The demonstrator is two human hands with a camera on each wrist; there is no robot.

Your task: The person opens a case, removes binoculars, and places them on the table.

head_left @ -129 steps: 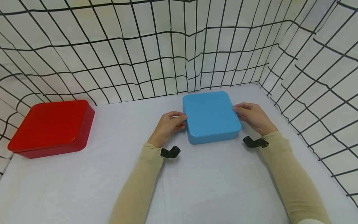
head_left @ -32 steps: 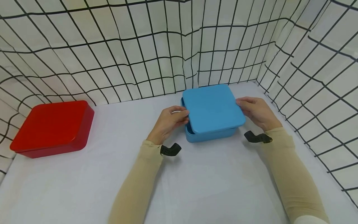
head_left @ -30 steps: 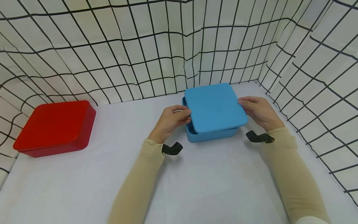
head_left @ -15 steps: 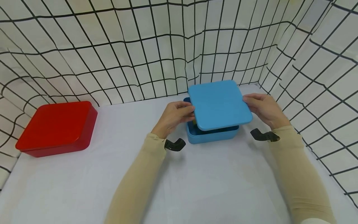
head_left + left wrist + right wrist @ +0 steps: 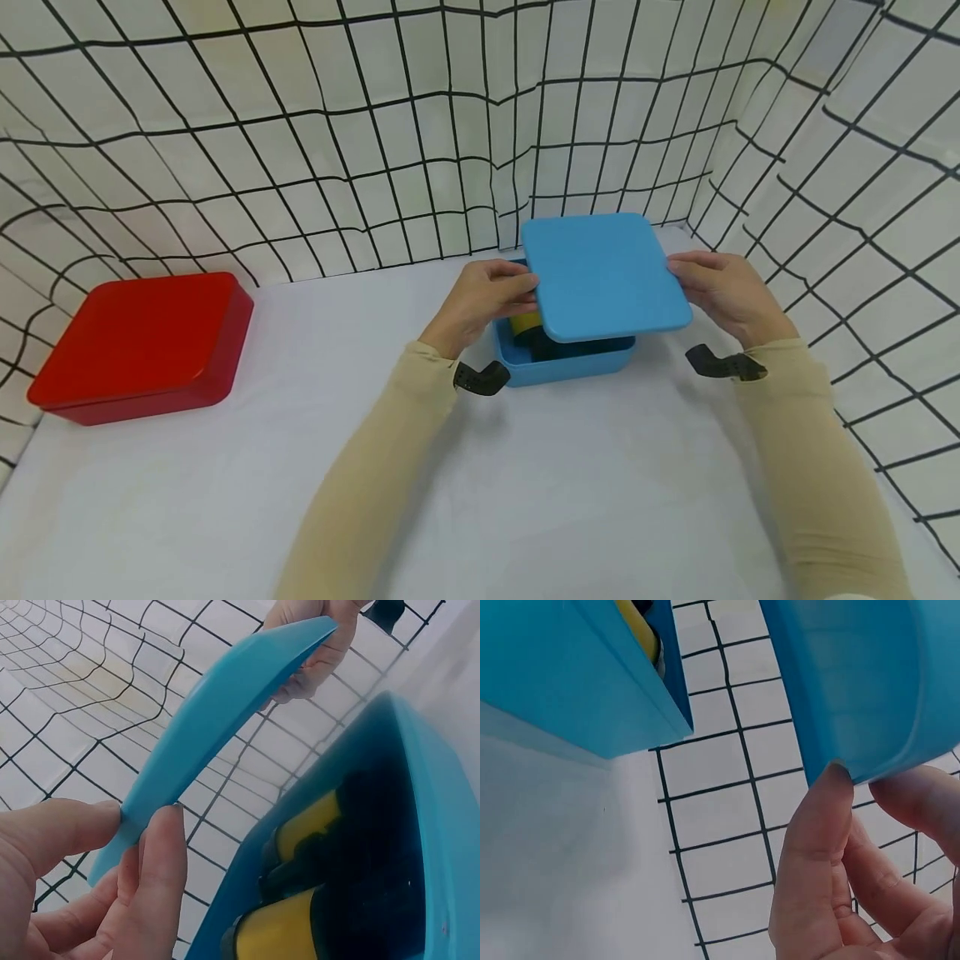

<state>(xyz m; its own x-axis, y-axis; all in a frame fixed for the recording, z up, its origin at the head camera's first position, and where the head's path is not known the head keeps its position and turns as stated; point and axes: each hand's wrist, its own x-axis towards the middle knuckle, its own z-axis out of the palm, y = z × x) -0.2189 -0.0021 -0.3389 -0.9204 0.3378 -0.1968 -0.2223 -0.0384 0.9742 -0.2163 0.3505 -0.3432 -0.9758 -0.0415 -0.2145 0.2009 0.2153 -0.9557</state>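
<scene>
A flat blue lid [image 5: 606,277] is held up above the blue box [image 5: 570,367], apart from it and shifted to the right. My left hand [image 5: 483,302] pinches the lid's left edge between thumb and fingers. At the opposite edge, my right hand [image 5: 731,292] pinches it the same way. Inside the box, the left wrist view shows a black and yellow object [image 5: 277,930] and another yellow part [image 5: 309,825] with dark pieces around them; their kind is unclear. In the head view the lid hides most of the contents.
A closed red box [image 5: 146,342] stands at the far left of the white table [image 5: 525,500]. White walls with a black grid [image 5: 375,158] rise behind the table and along its right side. Each wrist wears a black curved camera mount [image 5: 482,379].
The blue lid was seated on the box; both hands have lifted it off and moved it up and right. The box's inside and yellow contents have come into view. The red box stays put.
</scene>
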